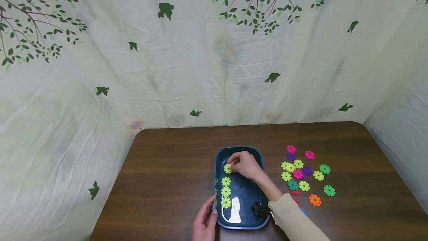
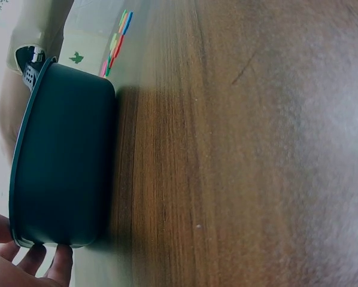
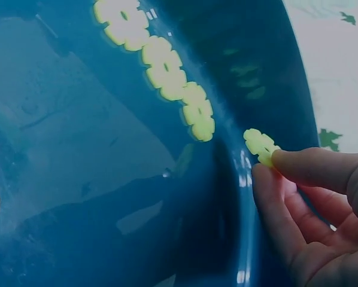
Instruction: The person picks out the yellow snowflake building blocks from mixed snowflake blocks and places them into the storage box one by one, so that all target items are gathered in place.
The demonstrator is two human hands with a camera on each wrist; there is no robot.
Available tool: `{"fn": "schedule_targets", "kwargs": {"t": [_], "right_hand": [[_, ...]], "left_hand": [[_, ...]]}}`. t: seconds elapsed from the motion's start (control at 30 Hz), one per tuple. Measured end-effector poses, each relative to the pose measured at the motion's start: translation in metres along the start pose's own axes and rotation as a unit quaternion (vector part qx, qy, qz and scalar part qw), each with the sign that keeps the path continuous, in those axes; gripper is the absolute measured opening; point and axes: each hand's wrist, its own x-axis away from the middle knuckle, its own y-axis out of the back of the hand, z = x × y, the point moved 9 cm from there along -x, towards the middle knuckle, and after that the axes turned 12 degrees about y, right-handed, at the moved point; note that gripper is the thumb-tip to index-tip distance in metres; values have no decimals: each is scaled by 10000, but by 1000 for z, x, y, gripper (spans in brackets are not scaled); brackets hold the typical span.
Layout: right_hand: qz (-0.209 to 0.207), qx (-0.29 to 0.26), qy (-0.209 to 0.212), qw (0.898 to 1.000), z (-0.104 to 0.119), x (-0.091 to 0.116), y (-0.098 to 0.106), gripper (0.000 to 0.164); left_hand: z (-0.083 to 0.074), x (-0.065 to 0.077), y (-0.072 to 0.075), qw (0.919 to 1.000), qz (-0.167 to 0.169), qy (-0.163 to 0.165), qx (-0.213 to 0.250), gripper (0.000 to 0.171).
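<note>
My right hand [image 1: 246, 164] pinches a yellow-green flower-shaped disc [image 3: 261, 145] between thumb and finger, over the far left part of a dark blue tray [image 1: 245, 185]. Along the tray's left side lie three like discs [image 1: 226, 191] in a line, the near two close together. They show in the right wrist view too, as a chain of yellow-green discs [image 3: 165, 67]. Against the outside of the tray's left wall rests my left hand [image 1: 204, 220], fingertips at the rim. In the left wrist view its fingers [image 2: 61, 263] touch the wall from outside.
Right of the tray, loose flower discs [image 1: 298, 174] in pink, purple, yellow-green, green and orange are scattered, some overlapping. My right sleeve [image 1: 295, 217] hides part of them. The brown wooden table [image 1: 167, 177] ends at a leaf-printed cloth [image 1: 217, 66] behind.
</note>
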Motion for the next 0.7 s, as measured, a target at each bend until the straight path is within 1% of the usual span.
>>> {"fn": "schedule_targets", "kwargs": {"t": [0.43, 0.5, 0.7], "right_hand": [[153, 351, 117, 9992, -6, -2, -12, 12], [163, 405, 125, 9990, -7, -2, -13, 12], [165, 484, 107, 9986, -7, -3, -15, 12]], "left_hand": [[0, 0, 0, 9998, 35, -192, 81, 41], [0, 0, 0, 9998, 24, -169, 62, 41], [2, 0, -1, 10000, -13, 32, -61, 41]]}}
